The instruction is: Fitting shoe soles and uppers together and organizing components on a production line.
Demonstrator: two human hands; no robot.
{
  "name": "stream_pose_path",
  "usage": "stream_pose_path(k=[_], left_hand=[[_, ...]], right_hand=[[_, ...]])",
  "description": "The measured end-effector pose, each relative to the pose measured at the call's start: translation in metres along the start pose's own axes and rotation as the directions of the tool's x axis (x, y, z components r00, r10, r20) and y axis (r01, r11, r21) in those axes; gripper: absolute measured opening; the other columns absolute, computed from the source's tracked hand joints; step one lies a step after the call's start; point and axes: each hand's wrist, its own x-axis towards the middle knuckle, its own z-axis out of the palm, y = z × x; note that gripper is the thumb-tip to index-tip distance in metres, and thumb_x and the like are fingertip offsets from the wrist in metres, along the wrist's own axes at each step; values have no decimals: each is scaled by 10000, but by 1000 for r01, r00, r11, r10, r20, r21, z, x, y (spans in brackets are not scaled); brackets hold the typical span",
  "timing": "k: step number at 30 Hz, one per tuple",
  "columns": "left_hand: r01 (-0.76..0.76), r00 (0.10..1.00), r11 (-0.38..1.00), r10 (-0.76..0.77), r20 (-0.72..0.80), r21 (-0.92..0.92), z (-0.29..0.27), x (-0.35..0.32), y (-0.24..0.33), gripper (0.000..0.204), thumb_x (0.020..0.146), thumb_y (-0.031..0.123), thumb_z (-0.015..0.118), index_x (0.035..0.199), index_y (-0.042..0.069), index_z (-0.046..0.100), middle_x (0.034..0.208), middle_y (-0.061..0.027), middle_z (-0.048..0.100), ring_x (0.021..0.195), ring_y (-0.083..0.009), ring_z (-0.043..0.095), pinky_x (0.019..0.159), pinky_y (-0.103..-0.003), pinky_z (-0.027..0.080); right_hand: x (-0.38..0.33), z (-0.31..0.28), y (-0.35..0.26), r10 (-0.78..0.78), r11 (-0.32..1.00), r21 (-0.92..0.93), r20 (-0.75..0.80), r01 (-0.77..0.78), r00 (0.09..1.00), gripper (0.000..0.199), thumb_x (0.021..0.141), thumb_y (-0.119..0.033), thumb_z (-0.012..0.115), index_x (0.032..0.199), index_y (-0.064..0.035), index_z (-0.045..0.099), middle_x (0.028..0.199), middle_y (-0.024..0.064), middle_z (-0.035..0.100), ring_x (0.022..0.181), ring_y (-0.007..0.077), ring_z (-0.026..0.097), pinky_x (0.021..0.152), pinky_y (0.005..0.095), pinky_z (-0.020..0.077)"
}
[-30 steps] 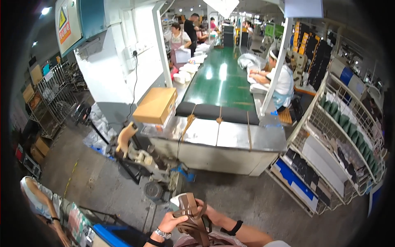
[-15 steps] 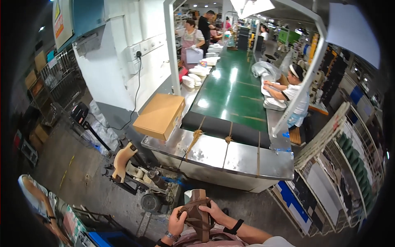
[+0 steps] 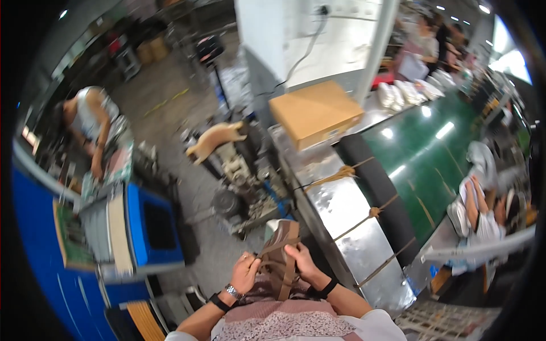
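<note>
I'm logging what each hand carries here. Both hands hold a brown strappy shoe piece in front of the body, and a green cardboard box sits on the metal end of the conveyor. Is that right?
Not quite: the cardboard box is tan, not green; the belt is green, as the head view shows. The left hand and right hand do hold the brown strappy shoe piece in front of the body.

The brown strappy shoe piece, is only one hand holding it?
No, both the left hand and right hand grip the brown strappy shoe piece.
</note>
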Motion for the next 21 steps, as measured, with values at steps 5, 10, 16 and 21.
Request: stream_pose_path(k=[5, 10, 16, 21], left_hand=[[78, 993, 985, -64, -100, 152, 20, 4, 16, 225, 1016, 174, 563, 871, 3, 545, 808, -199, 565, 792, -415, 571, 712, -467, 453], [308, 947, 951, -305, -98, 18, 39, 28, 24, 211, 1005, 209, 572, 1054, 10, 525, 896, -209, 610, 826, -395, 605, 745, -452, 477], [220, 944, 945, -269, -194, -243, 36, 88, 3, 254, 1003, 220, 554, 1148, 11, 547, 926, -234, 671, 872, -434, 668, 752, -465, 502], [38, 929, 949, -149, -339, -313, 10, 152, -26, 265, 980, 170, 523, 1162, -21, 545, 980, -248, 665, 926, -392, 671, 816, -440, 503]], right_hand=[[4, -3, -33, -39, 999, 6, 40, 39, 998, 468, 945, -274, 745, 1248, 54, 604, 1159, 103, 667, 1026, 188, 640, 901, 335, 516], [44, 1, -72, -289, 835, -437, 170, 334, 942, 378, 882, -245, 799, 1093, 36, 659, 1014, 94, 711, 922, 169, 660, 847, 329, 519], [96, 33, -117, -502, 574, -603, 275, 553, 820, 595, 851, -269, 826, 1296, 29, 565, 1110, 151, 717, 1028, 248, 685, 927, 372, 522], [133, 97, -161, -592, 359, -704, 337, 614, 732, 674, 835, -369, 822, 1304, 40, 561, 1059, 203, 743, 1002, 333, 728, 890, 419, 552]])
